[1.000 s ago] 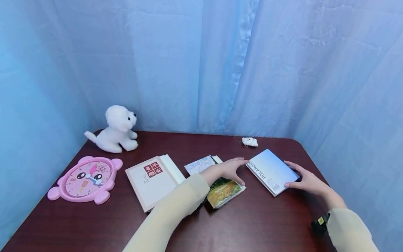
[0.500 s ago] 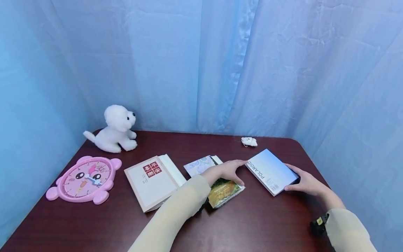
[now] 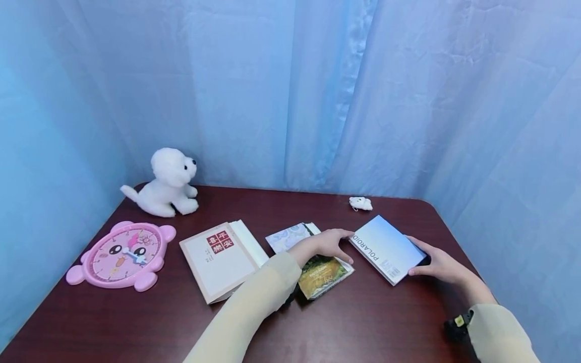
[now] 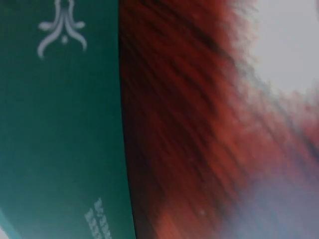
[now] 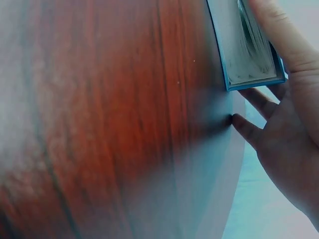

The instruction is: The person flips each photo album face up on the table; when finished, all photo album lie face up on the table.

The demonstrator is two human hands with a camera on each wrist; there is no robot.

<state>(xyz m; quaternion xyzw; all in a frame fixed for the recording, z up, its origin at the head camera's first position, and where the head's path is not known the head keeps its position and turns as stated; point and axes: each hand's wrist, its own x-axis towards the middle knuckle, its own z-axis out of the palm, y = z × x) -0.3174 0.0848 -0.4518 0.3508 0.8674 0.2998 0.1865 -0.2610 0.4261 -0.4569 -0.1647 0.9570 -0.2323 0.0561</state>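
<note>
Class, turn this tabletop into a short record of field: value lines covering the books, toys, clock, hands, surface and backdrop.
Surface: glossy red-brown table
Backdrop: pale blue fabric curtain
Left area: round pink plastic clock; white plush dog behind it
Middle: cream rectangular book with red square; green-gold illustrated book, partly hidden
Right area: blue-and-white rectangular POLAROID book; small white toy beyond it
Left hand: by POLAROID book's left corner; contact unclear
Right hand: grips its right end

A dark-red table (image 3: 354,322) is spanning the lower frame, carrying a white plush dog (image 3: 168,184) and pink clock (image 3: 121,259) at left, a cream book (image 3: 218,269) and an illustrated book (image 3: 323,278) at lower centre, and a small white toy (image 3: 361,203) centre-right; contact with the POLAROID book (image 3: 386,244) is showing unclearly.
</note>
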